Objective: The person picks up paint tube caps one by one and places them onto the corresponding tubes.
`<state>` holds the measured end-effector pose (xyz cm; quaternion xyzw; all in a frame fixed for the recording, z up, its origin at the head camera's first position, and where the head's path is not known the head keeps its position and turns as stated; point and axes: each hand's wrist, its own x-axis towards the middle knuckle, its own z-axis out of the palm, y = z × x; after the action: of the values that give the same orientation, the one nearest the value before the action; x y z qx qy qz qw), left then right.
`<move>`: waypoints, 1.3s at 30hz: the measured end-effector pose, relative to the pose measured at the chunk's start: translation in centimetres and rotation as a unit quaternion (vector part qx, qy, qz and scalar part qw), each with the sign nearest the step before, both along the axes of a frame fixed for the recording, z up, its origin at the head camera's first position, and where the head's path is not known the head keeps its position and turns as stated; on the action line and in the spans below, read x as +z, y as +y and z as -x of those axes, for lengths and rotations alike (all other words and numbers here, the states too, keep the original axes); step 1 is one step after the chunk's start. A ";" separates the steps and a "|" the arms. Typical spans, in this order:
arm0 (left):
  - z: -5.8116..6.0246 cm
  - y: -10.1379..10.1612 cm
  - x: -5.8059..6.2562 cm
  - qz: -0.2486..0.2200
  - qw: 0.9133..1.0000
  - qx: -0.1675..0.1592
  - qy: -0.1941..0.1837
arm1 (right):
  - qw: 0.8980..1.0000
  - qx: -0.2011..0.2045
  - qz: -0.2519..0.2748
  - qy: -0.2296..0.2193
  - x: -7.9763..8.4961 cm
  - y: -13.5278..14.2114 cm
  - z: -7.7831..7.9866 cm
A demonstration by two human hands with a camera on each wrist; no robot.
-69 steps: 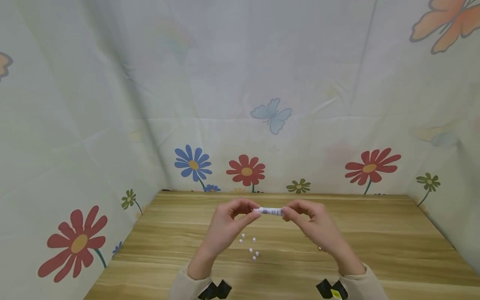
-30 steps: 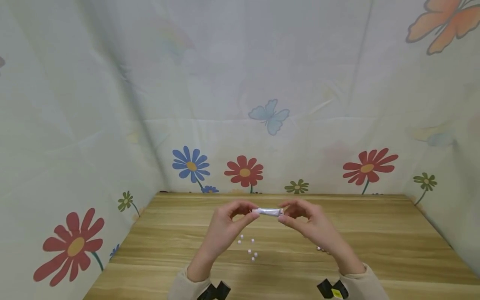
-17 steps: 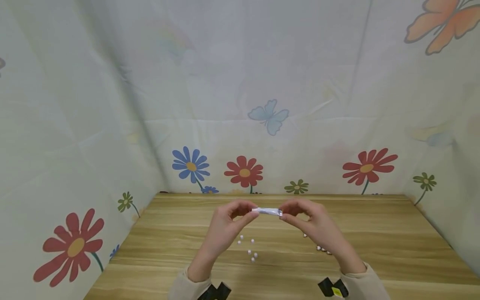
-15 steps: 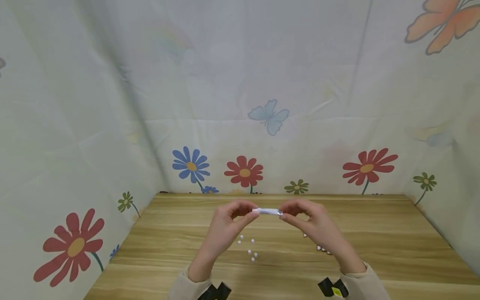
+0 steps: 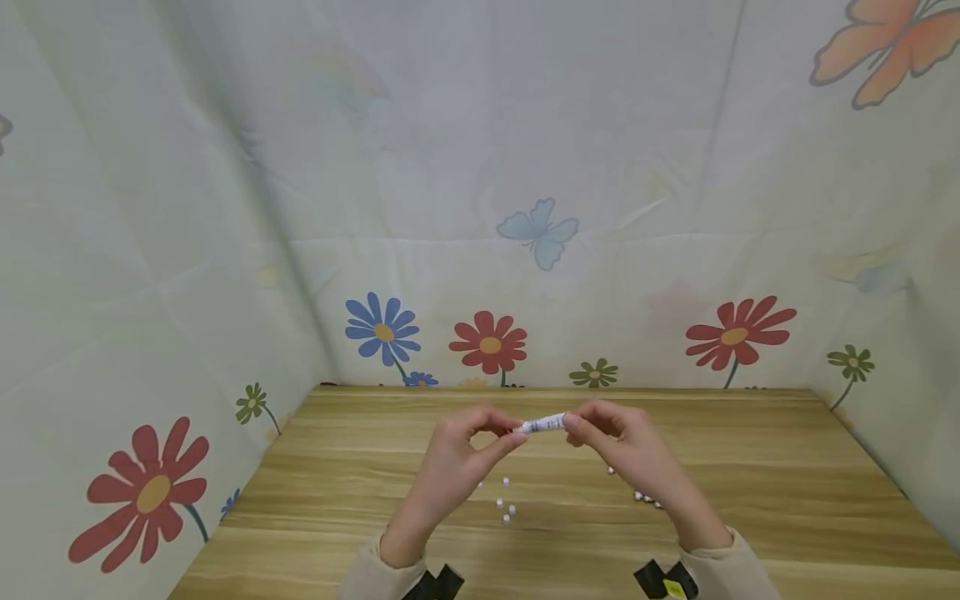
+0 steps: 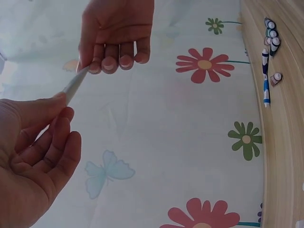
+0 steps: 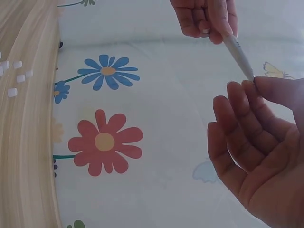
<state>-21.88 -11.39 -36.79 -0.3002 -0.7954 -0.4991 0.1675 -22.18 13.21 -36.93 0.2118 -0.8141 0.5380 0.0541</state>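
Held up above the table in the head view is a small white paint tube point(image 5: 544, 424) with printing on its side, slightly tilted, its right end higher. My left hand point(image 5: 459, 454) pinches its narrow cap end between thumb and forefinger. The flat tail end is pinched by the thumb and forefinger of my right hand point(image 5: 633, 446). Both wrist views show the tube spanning the gap between the two hands; the other fingers of my right hand point(image 7: 261, 147) are loosely bent and hold nothing.
Several small white caps point(image 5: 506, 503) lie on the wooden table point(image 5: 315, 517) below the left hand. On the right lie several small tubes point(image 6: 271, 34) and slim blue-and-white pieces point(image 6: 266, 90). A flower-printed cloth point(image 5: 420, 167) walls in the back and sides.
The tube has turned about its length, so its printed side shows instead of the shiny side, and it tilts more. My left hand has shifted slightly right and down.
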 end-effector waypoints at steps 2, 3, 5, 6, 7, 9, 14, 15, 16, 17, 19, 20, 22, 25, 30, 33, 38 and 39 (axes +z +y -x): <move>0.0 0.0 0.0 -0.001 1.000 0.004 0.002 | 1.000 0.000 0.007 -0.008 0.0 -0.1 0.0; 0.0 0.0 0.0 -0.002 1.000 0.005 0.003 | 1.000 0.001 0.010 -0.010 0.0 -0.1 0.0; 0.0 -0.1 0.0 -0.003 1.000 0.006 0.005 | 1.000 0.003 0.010 -0.008 0.0 -0.1 0.0; 0.0 -0.1 0.0 -0.003 1.000 0.004 0.008 | 1.000 0.005 0.009 -0.007 0.0 -0.1 0.1; 0.1 0.0 0.0 -0.001 1.000 0.001 0.013 | 1.000 0.007 0.007 -0.006 0.0 -0.1 0.1; 0.1 0.1 0.0 0.006 1.000 -0.006 0.025 | 1.000 0.014 0.003 -0.003 0.0 -0.1 0.1; 0.0 0.2 0.1 0.015 0.998 -0.012 0.058 | 1.000 0.023 0.002 -0.020 0.1 -0.1 0.2; 0.0 0.2 0.1 0.011 0.998 -0.008 0.056 | 0.999 0.026 0.008 -0.023 0.0 -0.1 0.2; 0.0 0.2 0.1 0.005 0.999 -0.002 0.052 | 0.999 0.028 0.012 -0.024 0.0 -0.1 0.2; 0.0 0.1 0.1 -0.002 0.999 0.004 0.046 | 0.999 0.033 0.017 -0.019 -0.1 -0.1 0.2; -0.1 -0.1 0.1 -0.018 0.999 0.015 0.029 | 0.999 0.045 0.025 -0.004 -0.2 0.0 0.2; 0.0 -0.1 0.1 -0.025 0.999 0.019 0.022 | 0.998 0.052 0.028 0.006 -0.2 0.0 0.2; -0.1 -0.2 0.2 -0.033 0.999 0.021 0.013 | 0.997 0.058 0.030 0.027 -0.4 0.1 0.2; -0.1 -0.2 0.3 -0.028 0.999 0.014 0.008 | 0.997 0.060 0.040 0.029 -0.4 0.1 0.2; -0.1 0.1 0.3 -0.001 1.000 -0.007 0.017 | 0.995 0.053 0.073 -0.032 -0.2 0.3 0.2; 0.0 0.2 0.1 0.013 0.999 -0.013 0.029 | 0.993 0.047 0.087 -0.066 -0.1 0.2 0.3; 0.0 0.3 -0.2 0.050 0.995 -0.001 0.089 | 0.986 0.054 0.118 -0.109 -0.1 0.1 0.5; 0.1 0.4 -0.3 0.059 0.992 0.003 0.107 | 0.984 0.055 0.123 -0.116 -0.2 0.1 0.6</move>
<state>-21.94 -11.00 -37.09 -0.3594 -0.8018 -0.4156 0.2351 -22.73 13.28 -37.12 0.1846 -0.7297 0.6569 -0.0446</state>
